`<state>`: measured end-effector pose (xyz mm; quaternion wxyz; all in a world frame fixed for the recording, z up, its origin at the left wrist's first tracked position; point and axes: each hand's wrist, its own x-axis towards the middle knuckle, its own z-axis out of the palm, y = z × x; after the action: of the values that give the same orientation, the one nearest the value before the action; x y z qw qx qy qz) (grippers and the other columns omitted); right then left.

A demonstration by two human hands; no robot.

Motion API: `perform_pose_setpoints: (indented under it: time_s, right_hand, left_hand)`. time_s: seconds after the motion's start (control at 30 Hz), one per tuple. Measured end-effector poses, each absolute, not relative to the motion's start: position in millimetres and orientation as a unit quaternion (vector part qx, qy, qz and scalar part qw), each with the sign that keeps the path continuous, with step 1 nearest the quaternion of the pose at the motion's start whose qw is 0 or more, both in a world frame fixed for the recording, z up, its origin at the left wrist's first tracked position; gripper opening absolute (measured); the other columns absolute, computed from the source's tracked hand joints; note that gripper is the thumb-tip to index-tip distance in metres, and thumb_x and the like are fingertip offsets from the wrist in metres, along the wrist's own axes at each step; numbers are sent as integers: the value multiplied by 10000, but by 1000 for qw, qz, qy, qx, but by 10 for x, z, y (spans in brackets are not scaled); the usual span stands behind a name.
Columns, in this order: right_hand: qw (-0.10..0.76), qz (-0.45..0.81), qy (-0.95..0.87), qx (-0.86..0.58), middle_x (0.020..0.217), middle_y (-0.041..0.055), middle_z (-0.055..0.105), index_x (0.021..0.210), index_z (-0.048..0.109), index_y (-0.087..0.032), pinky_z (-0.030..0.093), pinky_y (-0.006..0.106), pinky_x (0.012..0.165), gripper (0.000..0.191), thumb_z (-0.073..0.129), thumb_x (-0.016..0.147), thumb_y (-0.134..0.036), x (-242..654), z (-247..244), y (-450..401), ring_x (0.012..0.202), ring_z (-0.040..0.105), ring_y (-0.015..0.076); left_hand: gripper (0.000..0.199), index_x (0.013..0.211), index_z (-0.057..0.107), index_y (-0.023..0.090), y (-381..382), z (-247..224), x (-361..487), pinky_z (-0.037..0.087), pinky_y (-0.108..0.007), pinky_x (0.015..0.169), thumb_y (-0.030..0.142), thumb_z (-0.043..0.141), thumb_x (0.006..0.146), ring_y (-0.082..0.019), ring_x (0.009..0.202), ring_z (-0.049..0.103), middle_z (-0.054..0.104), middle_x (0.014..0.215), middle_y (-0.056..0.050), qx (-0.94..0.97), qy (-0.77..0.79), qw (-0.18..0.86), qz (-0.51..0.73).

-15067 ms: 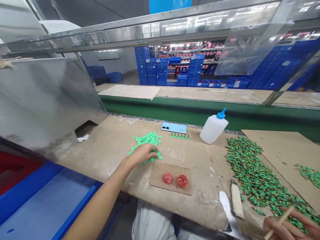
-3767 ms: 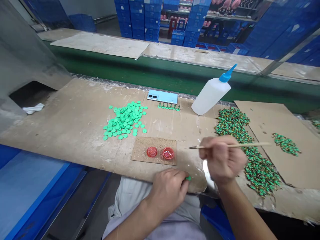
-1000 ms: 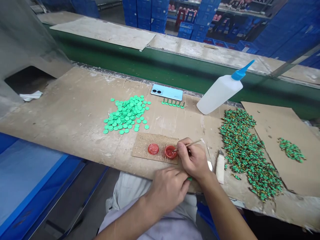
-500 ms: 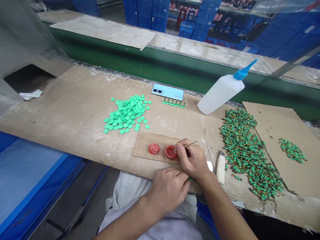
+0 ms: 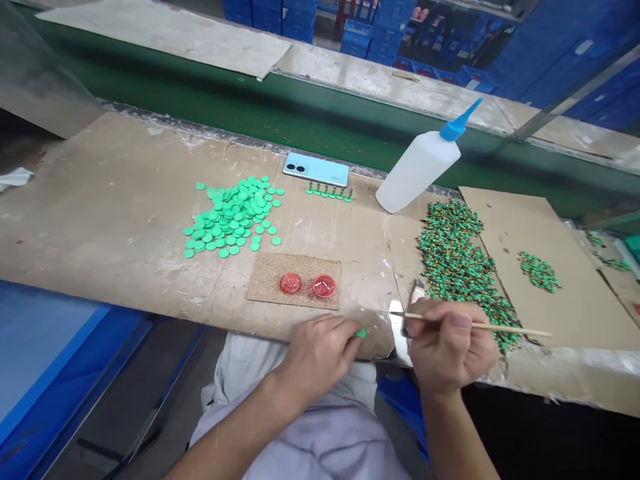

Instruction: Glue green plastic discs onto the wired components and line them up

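Note:
My left hand (image 5: 317, 353) rests at the bench's front edge, pinching a small green piece (image 5: 361, 332) between its fingertips. My right hand (image 5: 450, 343) holds a thin wooden brush (image 5: 470, 323) level, with its dark tip pointing left towards the green piece, not touching it. Behind my hands, a cork board (image 5: 294, 281) carries two small red cups (image 5: 291, 283) (image 5: 323, 286). A heap of flat green discs (image 5: 230, 217) lies further back, and a large spread of green-and-gold pieces (image 5: 457, 267) lies beyond my right hand.
On the bench (image 5: 100, 200) are a white glue bottle with a blue nozzle (image 5: 417, 163), a light-blue phone (image 5: 316, 169) and a short row of green pins (image 5: 327, 193). A cardboard sheet (image 5: 550, 267) holds more pieces. A green conveyor (image 5: 175, 73) runs behind, and a blue bin (image 5: 50, 347) sits lower left.
My right hand has moved right, away from the red cup, and the brush tip has left the cup. The brush now lies level. My left hand still pinches the green piece, and the view has shifted.

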<state>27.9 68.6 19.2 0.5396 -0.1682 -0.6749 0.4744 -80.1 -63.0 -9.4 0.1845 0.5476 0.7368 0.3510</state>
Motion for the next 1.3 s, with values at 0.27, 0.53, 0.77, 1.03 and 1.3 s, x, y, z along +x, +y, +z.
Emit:
perform_pose_setpoints:
  time_s: [0.27, 0.53, 0.77, 1.03, 1.3]
  right_hand:
    - [472, 477, -706, -226, 649, -11, 557, 937, 625, -190, 378, 233, 454, 213, 468, 1072, -241, 719, -278, 504, 517, 508, 125]
    - [386, 452, -784, -178, 654, -26, 535, 951, 611, -195, 379, 253, 532, 161, 485, 1050, -194, 738, -337, 568, 544, 503, 122]
    - [367, 414, -816, -165, 678, -19, 556, 951, 602, -200, 390, 260, 550, 152, 483, 1030, -148, 725, -293, 567, 574, 533, 124]
    - [373, 413, -812, -174, 672, -17, 554, 939, 598, -198, 400, 260, 543, 164, 470, 1037, -168, 721, -289, 570, 566, 536, 126]
    - [364, 366, -840, -167, 717, -11, 610, 944, 604, -206, 442, 246, 587, 153, 489, 1015, -134, 695, -231, 570, 621, 594, 127]
  left_hand:
    - [101, 1032, 712, 203, -624, -105, -810, 559, -319, 736, 204, 691, 934, -209, 828, 736, 769, 907, -14, 551, 738, 155, 358]
    - [106, 1030, 703, 210, -625, -126, -806, 556, -343, 745, 193, 705, 925, -226, 832, 734, 769, 925, -10, 546, 734, 166, 368]
    - [77, 998, 698, 208, -624, -116, -805, 536, -330, 709, 185, 701, 924, -218, 799, 724, 761, 889, -1, 549, 735, 160, 364]
    - [79, 982, 696, 202, -625, -112, -802, 536, -329, 698, 179, 719, 910, -220, 777, 721, 757, 871, -7, 550, 735, 148, 368]
    - [70, 974, 693, 208, -631, -120, -807, 524, -318, 700, 176, 708, 914, -214, 788, 717, 759, 879, -8, 549, 737, 154, 363]
